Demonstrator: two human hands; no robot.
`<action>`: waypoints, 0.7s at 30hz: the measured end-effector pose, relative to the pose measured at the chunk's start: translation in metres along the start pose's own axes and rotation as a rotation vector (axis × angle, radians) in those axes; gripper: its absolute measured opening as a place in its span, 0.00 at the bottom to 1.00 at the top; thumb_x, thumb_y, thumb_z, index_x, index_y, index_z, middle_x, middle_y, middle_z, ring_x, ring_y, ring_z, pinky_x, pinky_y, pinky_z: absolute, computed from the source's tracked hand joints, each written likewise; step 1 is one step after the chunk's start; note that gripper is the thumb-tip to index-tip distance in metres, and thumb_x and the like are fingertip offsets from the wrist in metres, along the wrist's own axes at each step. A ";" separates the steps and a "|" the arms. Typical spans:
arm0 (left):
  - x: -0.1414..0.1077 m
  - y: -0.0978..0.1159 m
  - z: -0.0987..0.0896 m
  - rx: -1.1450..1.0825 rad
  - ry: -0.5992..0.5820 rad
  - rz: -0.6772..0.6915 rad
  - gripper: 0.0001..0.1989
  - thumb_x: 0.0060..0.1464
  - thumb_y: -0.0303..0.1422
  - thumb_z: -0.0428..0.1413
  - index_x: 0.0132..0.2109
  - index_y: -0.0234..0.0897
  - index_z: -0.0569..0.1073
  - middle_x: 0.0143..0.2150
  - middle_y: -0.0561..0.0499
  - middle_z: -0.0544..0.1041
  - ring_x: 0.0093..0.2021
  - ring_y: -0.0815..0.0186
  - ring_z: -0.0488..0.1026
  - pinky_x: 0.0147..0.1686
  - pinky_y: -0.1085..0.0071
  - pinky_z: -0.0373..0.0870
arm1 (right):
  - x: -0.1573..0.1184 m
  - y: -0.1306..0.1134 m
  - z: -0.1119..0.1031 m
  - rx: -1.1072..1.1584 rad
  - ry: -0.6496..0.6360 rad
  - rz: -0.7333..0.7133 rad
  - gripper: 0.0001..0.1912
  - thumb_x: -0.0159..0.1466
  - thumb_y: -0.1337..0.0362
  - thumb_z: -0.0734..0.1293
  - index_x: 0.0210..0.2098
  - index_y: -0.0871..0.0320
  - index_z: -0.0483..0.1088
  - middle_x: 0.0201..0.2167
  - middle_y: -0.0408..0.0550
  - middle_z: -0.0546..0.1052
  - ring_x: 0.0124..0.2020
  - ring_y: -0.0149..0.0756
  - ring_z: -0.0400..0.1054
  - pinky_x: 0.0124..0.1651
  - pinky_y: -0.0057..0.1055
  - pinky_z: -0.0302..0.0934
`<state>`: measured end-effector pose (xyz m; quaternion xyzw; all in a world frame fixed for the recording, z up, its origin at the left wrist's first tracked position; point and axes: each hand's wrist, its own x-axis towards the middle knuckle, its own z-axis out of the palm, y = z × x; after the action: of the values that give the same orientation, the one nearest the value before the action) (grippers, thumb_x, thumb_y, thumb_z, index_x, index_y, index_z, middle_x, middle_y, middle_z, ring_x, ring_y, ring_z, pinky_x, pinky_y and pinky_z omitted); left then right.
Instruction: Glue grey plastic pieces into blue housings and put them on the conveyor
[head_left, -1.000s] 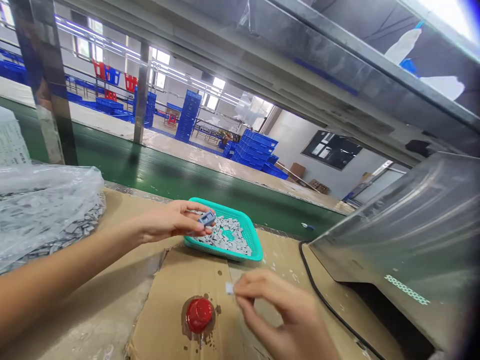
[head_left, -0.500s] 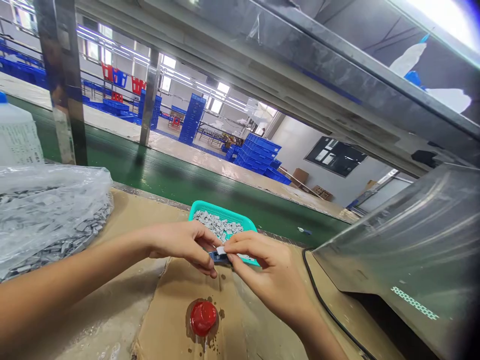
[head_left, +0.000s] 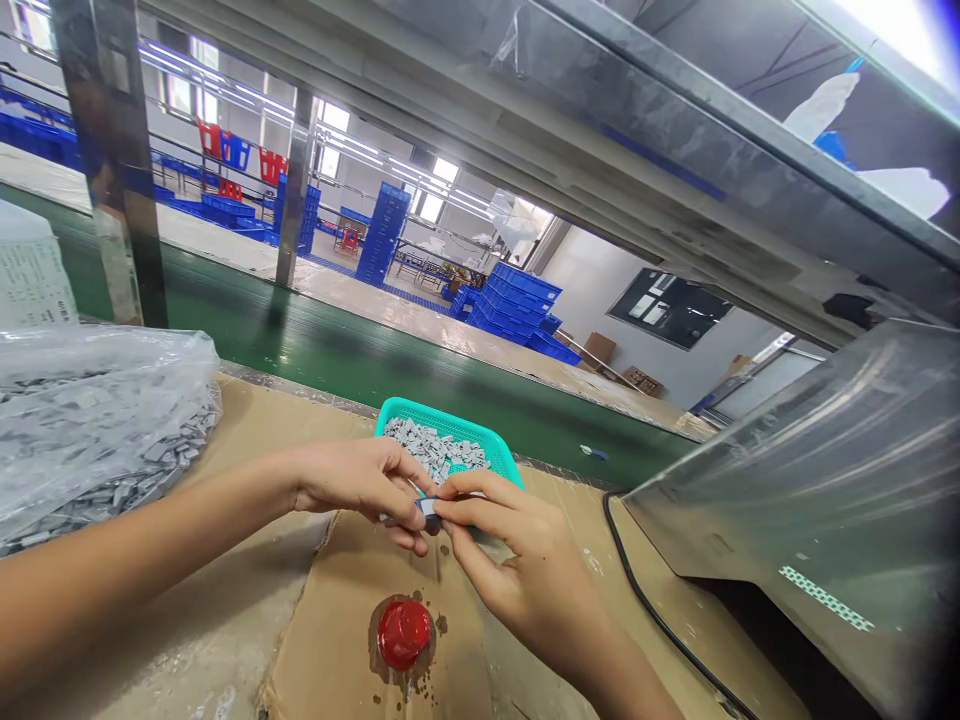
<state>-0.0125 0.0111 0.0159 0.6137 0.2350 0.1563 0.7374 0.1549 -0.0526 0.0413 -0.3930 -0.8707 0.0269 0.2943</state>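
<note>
Head view: left hand [head_left: 352, 490] and right hand [head_left: 510, 545] meet, fingertips pinching a small blue part [head_left: 429, 510] between them. Step in hand: two-handed work on that part. Teal tray [head_left: 450, 412] of grey pieces [head_left: 435, 450] lies just beyond the hands; red cap [head_left: 405, 634] lies just nearer.

Left hand [head_left: 352, 490] and right hand [head_left: 517, 560] were bare, with slim fingers. Left forearm [head_left: 135, 540] and right forearm [head_left: 630, 680] were bare too, uncovered out to the frame edge.
</note>
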 end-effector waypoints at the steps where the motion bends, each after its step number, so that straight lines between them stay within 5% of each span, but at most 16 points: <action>1: 0.000 -0.001 -0.001 -0.044 -0.009 0.006 0.10 0.43 0.27 0.55 0.37 0.33 0.73 0.27 0.52 0.74 0.30 0.71 0.72 0.34 0.75 0.66 | 0.000 -0.001 0.001 -0.007 0.004 -0.011 0.11 0.55 0.76 0.59 0.29 0.59 0.72 0.32 0.48 0.73 0.32 0.31 0.68 0.34 0.26 0.63; 7: 0.001 -0.001 -0.007 -0.270 0.027 0.076 0.11 0.45 0.32 0.56 0.38 0.35 0.67 0.32 0.51 0.73 0.32 0.70 0.71 0.33 0.73 0.64 | 0.003 0.007 0.005 0.004 0.137 0.016 0.11 0.56 0.73 0.59 0.35 0.57 0.70 0.35 0.49 0.71 0.36 0.34 0.66 0.37 0.31 0.64; 14: 0.014 -0.008 -0.036 -0.270 0.466 0.318 0.07 0.50 0.32 0.50 0.36 0.33 0.65 0.30 0.50 0.69 0.22 0.79 0.60 0.21 0.81 0.56 | 0.007 0.079 0.011 0.012 0.205 0.276 0.09 0.56 0.71 0.59 0.32 0.60 0.69 0.33 0.49 0.74 0.33 0.33 0.68 0.37 0.31 0.64; 19: 0.039 -0.017 -0.099 0.326 0.876 0.329 0.08 0.53 0.32 0.39 0.37 0.36 0.60 0.28 0.51 0.68 0.21 0.74 0.63 0.20 0.78 0.58 | 0.001 0.117 0.026 -0.043 0.193 0.369 0.11 0.55 0.71 0.58 0.32 0.62 0.71 0.31 0.51 0.75 0.31 0.34 0.69 0.34 0.32 0.65; 21: 0.050 -0.018 -0.123 0.550 0.949 0.278 0.08 0.52 0.31 0.40 0.37 0.37 0.62 0.30 0.49 0.70 0.27 0.69 0.68 0.26 0.73 0.63 | -0.001 0.120 0.029 -0.036 0.192 0.359 0.11 0.55 0.71 0.58 0.32 0.62 0.71 0.31 0.50 0.76 0.31 0.34 0.69 0.35 0.32 0.65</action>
<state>-0.0372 0.1357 -0.0265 0.6709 0.4898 0.4436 0.3366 0.2200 0.0342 -0.0166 -0.5480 -0.7549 0.0257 0.3595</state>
